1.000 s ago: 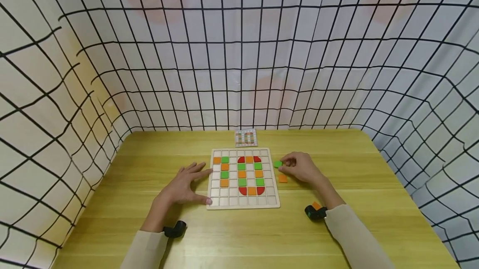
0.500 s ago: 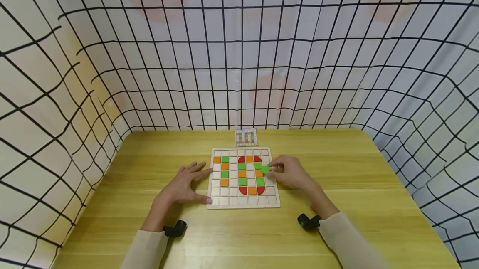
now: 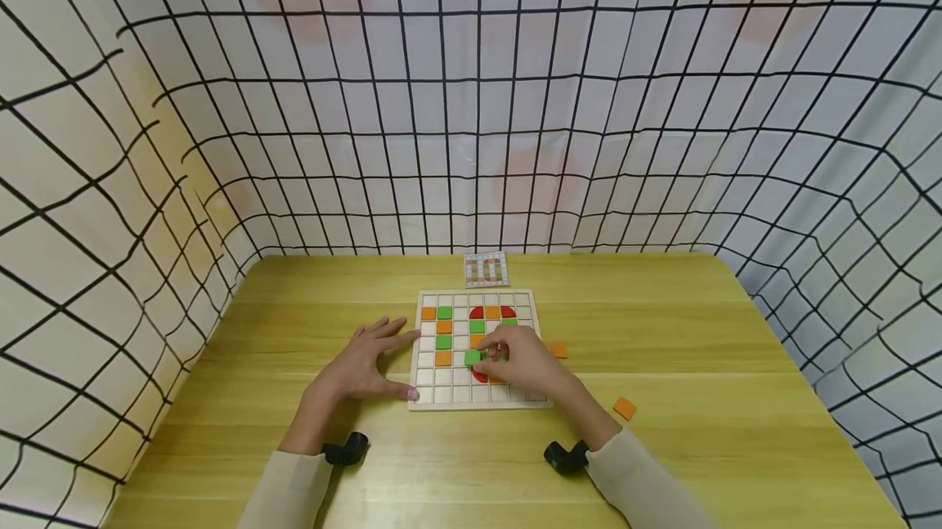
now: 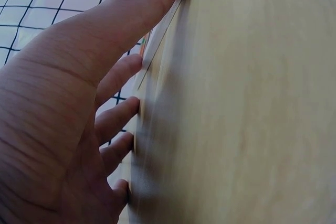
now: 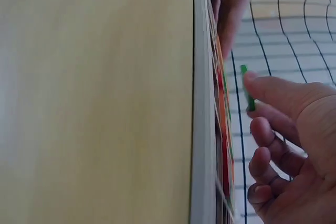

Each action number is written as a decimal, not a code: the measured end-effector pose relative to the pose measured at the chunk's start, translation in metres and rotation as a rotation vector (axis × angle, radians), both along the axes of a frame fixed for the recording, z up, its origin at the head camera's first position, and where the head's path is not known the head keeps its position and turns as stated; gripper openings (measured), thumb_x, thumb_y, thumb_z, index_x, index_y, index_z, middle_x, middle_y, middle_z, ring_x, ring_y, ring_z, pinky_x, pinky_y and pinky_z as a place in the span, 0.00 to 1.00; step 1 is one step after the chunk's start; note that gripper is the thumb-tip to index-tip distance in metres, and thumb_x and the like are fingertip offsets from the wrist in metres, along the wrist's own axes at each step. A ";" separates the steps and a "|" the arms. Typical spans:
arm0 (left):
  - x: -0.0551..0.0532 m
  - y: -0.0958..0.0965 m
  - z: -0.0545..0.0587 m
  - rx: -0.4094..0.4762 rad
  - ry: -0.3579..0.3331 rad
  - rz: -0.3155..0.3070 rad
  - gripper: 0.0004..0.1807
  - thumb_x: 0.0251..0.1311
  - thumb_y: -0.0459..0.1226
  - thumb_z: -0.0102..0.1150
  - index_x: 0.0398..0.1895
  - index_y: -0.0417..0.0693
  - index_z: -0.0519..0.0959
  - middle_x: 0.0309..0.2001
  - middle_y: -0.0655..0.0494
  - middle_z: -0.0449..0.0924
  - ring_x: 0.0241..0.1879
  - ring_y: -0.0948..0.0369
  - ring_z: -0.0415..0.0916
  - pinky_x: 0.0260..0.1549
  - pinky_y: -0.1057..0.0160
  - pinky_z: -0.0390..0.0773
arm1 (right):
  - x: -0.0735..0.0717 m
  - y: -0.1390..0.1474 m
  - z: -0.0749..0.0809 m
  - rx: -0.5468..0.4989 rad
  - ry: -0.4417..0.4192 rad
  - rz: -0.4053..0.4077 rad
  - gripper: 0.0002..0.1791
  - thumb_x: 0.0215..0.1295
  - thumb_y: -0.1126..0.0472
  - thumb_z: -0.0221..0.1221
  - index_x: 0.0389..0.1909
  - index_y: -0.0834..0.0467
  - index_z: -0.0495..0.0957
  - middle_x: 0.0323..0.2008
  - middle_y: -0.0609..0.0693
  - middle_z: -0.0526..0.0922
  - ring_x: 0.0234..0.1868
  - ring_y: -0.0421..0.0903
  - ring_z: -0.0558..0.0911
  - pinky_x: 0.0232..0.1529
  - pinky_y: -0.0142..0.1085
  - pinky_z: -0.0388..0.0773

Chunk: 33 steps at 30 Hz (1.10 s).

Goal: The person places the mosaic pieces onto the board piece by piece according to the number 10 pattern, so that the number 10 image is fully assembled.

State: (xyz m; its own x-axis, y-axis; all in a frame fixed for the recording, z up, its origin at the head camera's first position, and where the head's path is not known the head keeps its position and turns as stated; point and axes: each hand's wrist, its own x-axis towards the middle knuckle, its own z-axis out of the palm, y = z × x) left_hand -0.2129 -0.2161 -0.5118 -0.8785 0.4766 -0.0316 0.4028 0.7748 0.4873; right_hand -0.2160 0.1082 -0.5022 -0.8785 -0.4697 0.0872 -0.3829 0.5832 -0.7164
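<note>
A pale wooden grid board (image 3: 434,395) lies mid-table in the head view, with orange, green and red tiles in some cells. My right hand (image 3: 528,359) is over the board and pinches a square green tile (image 3: 472,358) between thumb and index finger. In the right wrist view this green tile (image 5: 253,103) is seen edge-on, held apart from the board. That hand hides part of the tile pattern on the right. My left hand (image 3: 364,365) lies spread at the board's left edge, its thumb on the near left corner and its index fingertip at the side.
Behind the board lies a small card (image 3: 486,269) printed with a coloured grid pattern. To the right are an orange tile (image 3: 558,351) beside the board and another orange tile (image 3: 625,408) nearer the front. A white wall with black grid lines (image 3: 478,186) encloses the table.
My right hand has picked up the green tile from the table right of the board and carried it left over the board. My left hand has stayed in place.
</note>
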 end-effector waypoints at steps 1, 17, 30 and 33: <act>0.000 0.000 0.000 -0.001 0.002 -0.001 0.56 0.42 0.68 0.76 0.77 0.63 0.68 0.82 0.46 0.54 0.82 0.39 0.44 0.77 0.29 0.40 | 0.001 -0.004 -0.001 0.000 0.000 0.004 0.13 0.60 0.54 0.74 0.45 0.53 0.89 0.30 0.41 0.80 0.29 0.40 0.73 0.31 0.30 0.73; 0.000 0.001 0.000 0.005 0.001 0.005 0.56 0.42 0.67 0.77 0.77 0.64 0.68 0.82 0.47 0.54 0.82 0.39 0.45 0.77 0.29 0.41 | 0.013 -0.039 -0.006 0.058 0.026 0.075 0.13 0.60 0.53 0.73 0.44 0.52 0.89 0.30 0.44 0.79 0.31 0.38 0.73 0.32 0.28 0.71; 0.001 0.000 -0.001 0.012 0.004 0.007 0.56 0.41 0.69 0.75 0.77 0.65 0.68 0.82 0.49 0.55 0.82 0.41 0.45 0.77 0.30 0.41 | 0.011 -0.044 -0.008 0.066 0.062 0.100 0.14 0.60 0.51 0.73 0.45 0.52 0.89 0.30 0.42 0.81 0.28 0.36 0.71 0.31 0.29 0.69; 0.001 0.000 0.000 0.012 0.002 0.007 0.56 0.41 0.68 0.76 0.77 0.64 0.68 0.82 0.48 0.55 0.82 0.40 0.45 0.77 0.29 0.41 | 0.011 -0.044 -0.008 0.071 0.059 0.100 0.15 0.60 0.50 0.73 0.45 0.52 0.89 0.29 0.42 0.80 0.28 0.36 0.71 0.30 0.28 0.68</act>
